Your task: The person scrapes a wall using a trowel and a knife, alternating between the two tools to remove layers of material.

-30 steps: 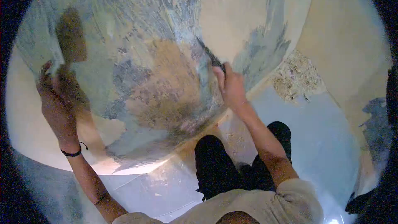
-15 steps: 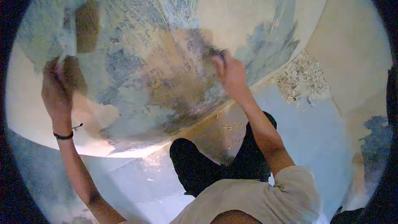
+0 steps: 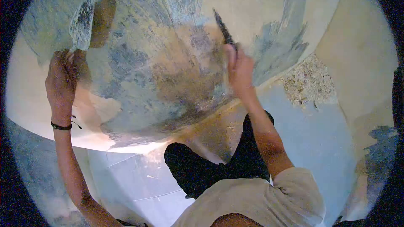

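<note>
My left hand (image 3: 62, 80) is closed around the handle of a trowel (image 3: 83, 23), its smeared, leaf-shaped blade pointing up and casting a dark shadow on the wall. To the right, my right hand (image 3: 240, 69) grips a narrow, dark-bladed scraper (image 3: 224, 27). That blade slants up and left in front of the wall; whether it touches is hard to tell. The curved wall (image 3: 176, 69) before both hands carries patchy grey-green, brown and bluish smears over a pale beige ground.
My bent knees in dark trousers (image 3: 198, 166) are beneath the wall's lower edge. A heap of crumbly pale debris (image 3: 309, 80) lies right of my right hand, by the light-blue floor (image 3: 313, 134). Another beige surface (image 3: 360, 50) with grey patches rises at the far right.
The trowel in my left hand has turned so more of its blade face shows. My right hand has shifted slightly right, and its scraper now points upward, clearly visible.
</note>
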Available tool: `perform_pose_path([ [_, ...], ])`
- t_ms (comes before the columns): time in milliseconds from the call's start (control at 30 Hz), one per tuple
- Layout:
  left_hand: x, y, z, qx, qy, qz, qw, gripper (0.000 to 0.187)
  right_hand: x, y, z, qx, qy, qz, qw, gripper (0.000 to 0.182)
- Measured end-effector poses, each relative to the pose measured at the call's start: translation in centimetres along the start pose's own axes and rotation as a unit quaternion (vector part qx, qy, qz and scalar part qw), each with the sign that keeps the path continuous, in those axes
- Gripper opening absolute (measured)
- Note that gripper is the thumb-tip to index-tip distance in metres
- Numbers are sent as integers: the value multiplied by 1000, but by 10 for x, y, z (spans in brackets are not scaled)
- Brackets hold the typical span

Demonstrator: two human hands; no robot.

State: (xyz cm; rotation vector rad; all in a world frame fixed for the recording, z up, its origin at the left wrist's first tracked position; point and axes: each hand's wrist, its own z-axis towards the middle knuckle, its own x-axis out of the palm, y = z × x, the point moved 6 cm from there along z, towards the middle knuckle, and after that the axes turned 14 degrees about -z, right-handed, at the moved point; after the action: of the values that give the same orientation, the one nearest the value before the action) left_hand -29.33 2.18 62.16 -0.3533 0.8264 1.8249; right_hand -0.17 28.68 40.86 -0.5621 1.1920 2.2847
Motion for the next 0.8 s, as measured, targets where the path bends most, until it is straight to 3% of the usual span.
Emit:
perform_pose_path([
  [100, -1, -1, 4, -77, 23, -27, 996, 23, 4, 12, -11, -183, -63, -58, 979, 33],
  [200, -4, -8, 5, -68, 14, -18, 997, 23, -19, -11, 15, 20, -44, 18, 999, 32],
  [300, -4, -6, 5, -25, -4, -23, 999, 23, -9, 13, -3, -171, -56, -111, 978, 34],
  [400, -3, -5, 4, -22, -9, 2, 1000, 22, -42, -9, 29, 38, -39, 16, 998, 36],
  [500, 2, 4, 1, -43, -4, -40, 998, 22, -4, -3, 4, -173, -72, -124, 974, 36],
  [600, 3, 2, 2, -8, 17, -2, 1000, 22, -35, -21, 35, -10, -16, -24, 1000, 41],
  [700, 0, -2, 4, -17, 1, -14, 1000, 22, -12, -3, 9, -94, 3, -83, 992, 41],
  [800, 1, 1, 5, -82, 9, -32, 996, 21, -32, -15, 31, -64, -36, -56, 996, 37],
])
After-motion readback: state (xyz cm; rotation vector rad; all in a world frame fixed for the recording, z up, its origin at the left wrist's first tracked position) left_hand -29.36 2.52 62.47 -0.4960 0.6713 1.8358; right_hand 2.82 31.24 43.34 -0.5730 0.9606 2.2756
